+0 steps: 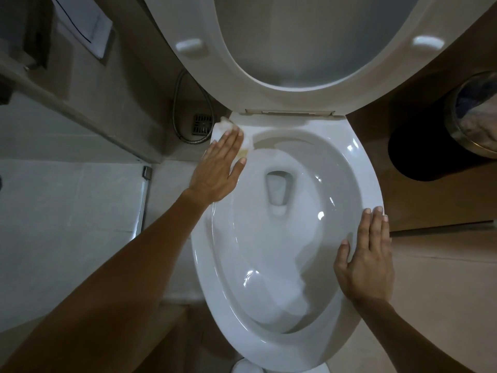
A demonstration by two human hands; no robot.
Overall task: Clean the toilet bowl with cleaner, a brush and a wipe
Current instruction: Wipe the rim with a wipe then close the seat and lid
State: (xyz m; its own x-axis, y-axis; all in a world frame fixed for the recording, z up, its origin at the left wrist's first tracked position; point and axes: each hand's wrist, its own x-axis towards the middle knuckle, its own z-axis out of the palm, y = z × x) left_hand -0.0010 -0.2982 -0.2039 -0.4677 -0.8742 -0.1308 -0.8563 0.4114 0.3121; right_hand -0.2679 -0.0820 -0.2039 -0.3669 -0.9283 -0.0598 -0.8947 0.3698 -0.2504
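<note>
The white toilet bowl fills the middle of the head view, with its seat and lid raised upright behind it. My left hand lies flat with straight fingers on the bowl's far left rim, pressing a white wipe with a yellowish stain against the porcelain. Most of the wipe is hidden under the fingers. My right hand rests flat on the right rim, fingers straight, holding nothing. Water sits in the outlet at the bottom of the bowl. No brush or cleaner bottle is in view.
A metal hose loops down beside a floor drain left of the toilet. A glass shower partition edge stands at the left. A round bin with a metal rim sits at the right on the brown floor.
</note>
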